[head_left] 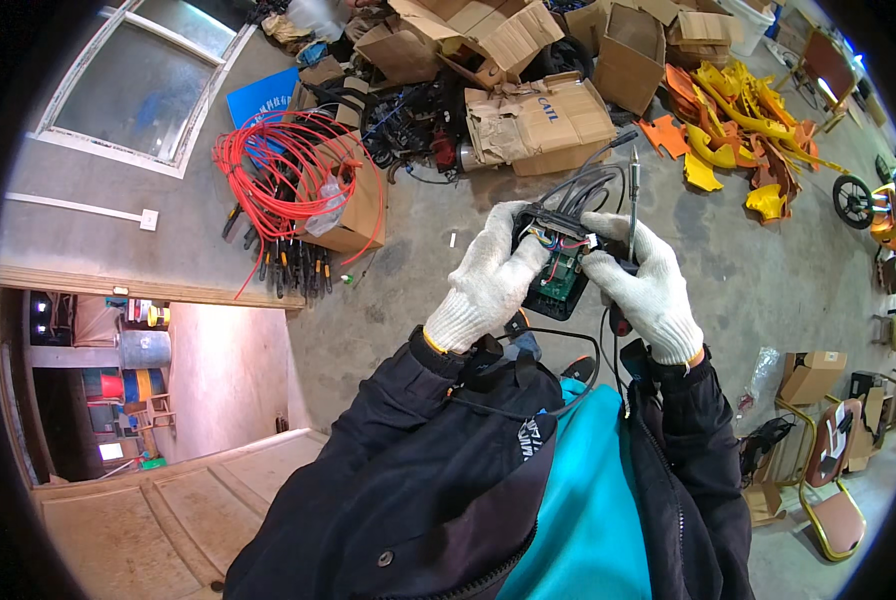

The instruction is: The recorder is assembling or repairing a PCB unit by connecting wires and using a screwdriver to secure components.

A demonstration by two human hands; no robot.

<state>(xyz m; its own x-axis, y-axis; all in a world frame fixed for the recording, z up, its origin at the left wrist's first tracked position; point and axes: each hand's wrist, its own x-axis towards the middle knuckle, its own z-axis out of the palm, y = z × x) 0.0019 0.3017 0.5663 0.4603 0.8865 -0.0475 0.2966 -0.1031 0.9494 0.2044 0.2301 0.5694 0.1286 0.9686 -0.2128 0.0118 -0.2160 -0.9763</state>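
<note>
Head: board (565, 274) in hands (490, 272), lettered carton (540, 122)

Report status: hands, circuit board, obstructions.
Left hand gripping open black case. Right hand at case, holding pointed tool. Green circuit board exposed. Dark cables bunched at case's far end.

In the upper left of the frame, a white-framed window (133, 95). Toward the upper centre, loops of red cable (253, 165) partly over a cardboard box (356, 205), close to a blue panel (263, 97); just below, black-and-orange handles (303, 268) in a cluster. Along the top, a heap of black parts (413, 120) beside a crumpled carton (528, 125). At upper right, yellow and orange plastic pieces (743, 120) in a pile, near a black wheel (853, 202). At lower right, a metal-framed chair (838, 520). At lower left, a brown door (148, 530) beside an open doorway (228, 370).
</note>
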